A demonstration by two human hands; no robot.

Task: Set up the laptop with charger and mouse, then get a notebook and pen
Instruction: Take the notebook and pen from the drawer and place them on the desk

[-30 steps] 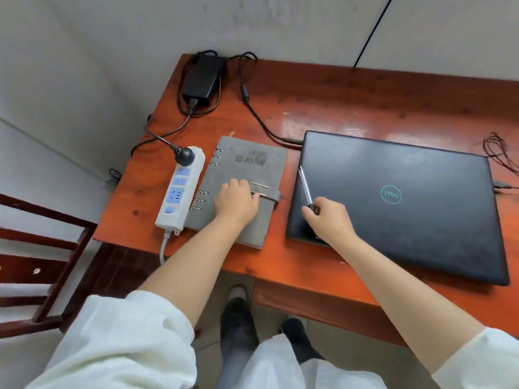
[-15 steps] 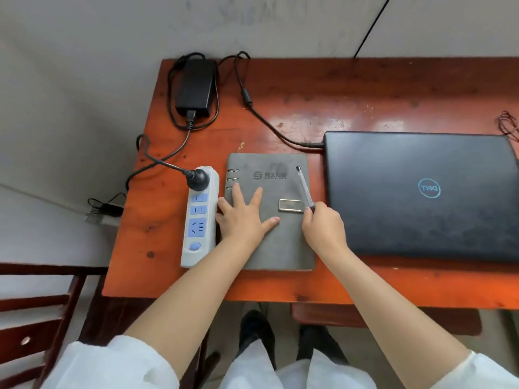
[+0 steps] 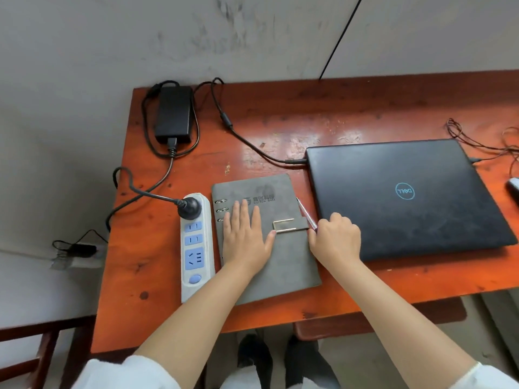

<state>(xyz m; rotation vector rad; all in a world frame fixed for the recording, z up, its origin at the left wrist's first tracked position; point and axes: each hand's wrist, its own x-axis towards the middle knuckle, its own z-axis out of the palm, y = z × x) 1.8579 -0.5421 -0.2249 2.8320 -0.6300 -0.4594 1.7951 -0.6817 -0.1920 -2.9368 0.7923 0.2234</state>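
Since a second ago, moved off the closed black laptop lid: right hand, pinching slim silver pen at right edge of grey ring-bound notebook. Now spread flat on its cover: left hand. Charger cable seated; notebook-and-pen step judged near complete.

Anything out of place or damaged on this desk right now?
Mostly tidy. The desk top is scuffed and scratched behind the laptop. The notebook lies slightly askew, its near corner over the desk's front edge. A loose tangle of thin wire sits at the far right.
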